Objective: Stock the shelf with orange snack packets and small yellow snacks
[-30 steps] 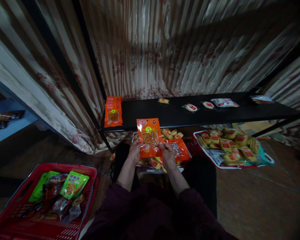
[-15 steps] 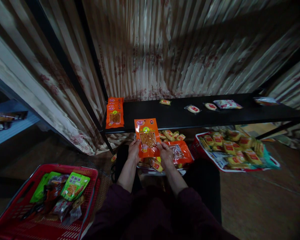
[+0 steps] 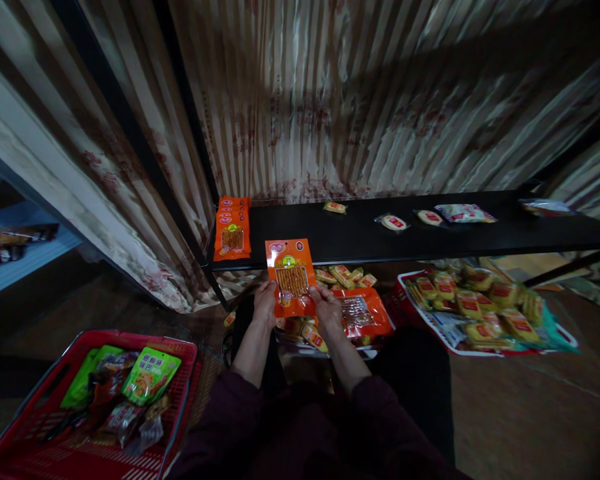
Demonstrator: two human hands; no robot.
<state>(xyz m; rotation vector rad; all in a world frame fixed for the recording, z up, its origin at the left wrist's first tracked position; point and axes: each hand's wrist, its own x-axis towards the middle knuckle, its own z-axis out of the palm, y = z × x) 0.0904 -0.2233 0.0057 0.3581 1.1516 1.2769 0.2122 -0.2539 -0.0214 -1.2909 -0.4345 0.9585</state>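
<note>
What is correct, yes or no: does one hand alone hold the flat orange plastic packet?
No: the left hand and right hand both grip the packet.

Black shelf (image 3: 345, 241) bears overlapping orange packets (image 3: 233, 239) and small wrapped snacks (image 3: 394, 223); floor (image 3: 510, 407) carries red baskets (image 3: 186, 363).

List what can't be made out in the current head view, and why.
All in the head view:
Held orange packet: its back, turned away from the camera.
Left hand and right hand: fingertips hidden behind the packet.
Stacked orange packets: count, hidden by overlap; fine print too small.
Red basket: near end, cut off by the bottom edge.
Brown packets: left ends, cut off by the left edge.
</note>
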